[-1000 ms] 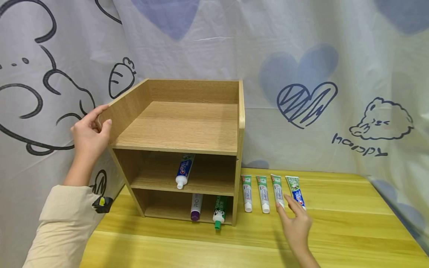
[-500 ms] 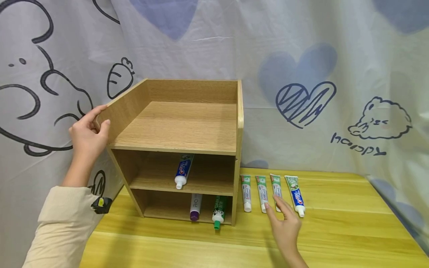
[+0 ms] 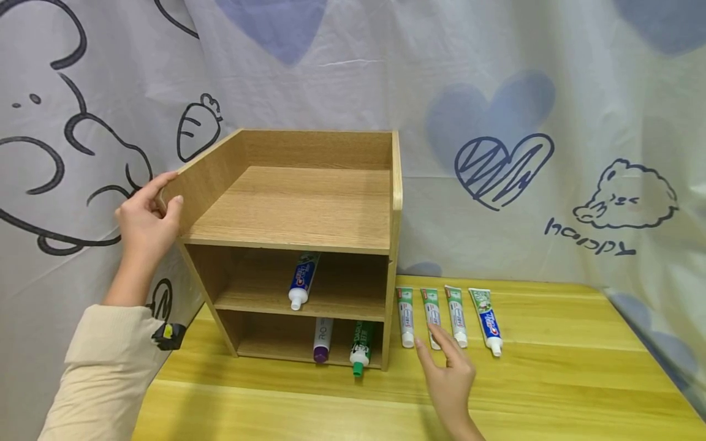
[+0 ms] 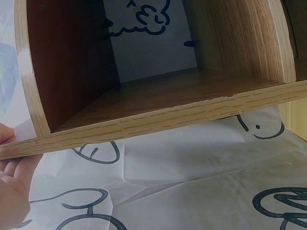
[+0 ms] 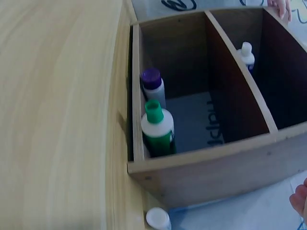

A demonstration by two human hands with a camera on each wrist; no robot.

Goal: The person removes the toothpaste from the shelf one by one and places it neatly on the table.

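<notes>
My left hand [image 3: 146,226] grips the left side panel of a wooden shelf unit [image 3: 309,199], thumb on the inner face. In the left wrist view, its fingers [image 4: 17,175] lie against the panel's outside. My right hand [image 3: 449,376], thumb and fingers apart and holding nothing, is over the cap end of a green and white toothpaste tube [image 3: 431,303]. Similar tubes lie to its left [image 3: 405,312] and right [image 3: 456,312]. Farther right is a blue and green toothpaste tube [image 3: 488,318]. In the right wrist view, right-hand fingertips [image 5: 300,201] show at the right edge.
A blue toothpaste tube [image 3: 303,278] lies on the middle shelf, its white cap at the front edge. Below are a purple-capped tube [image 3: 323,337] and a green-capped tube [image 3: 361,349]. The yellow wooden table [image 3: 573,355] extends right. A patterned curtain [image 3: 496,61] hangs behind.
My right hand has moved left, from between the two rightmost tubes to the cap end of the second tube from the left. The left hand stays on the panel.
</notes>
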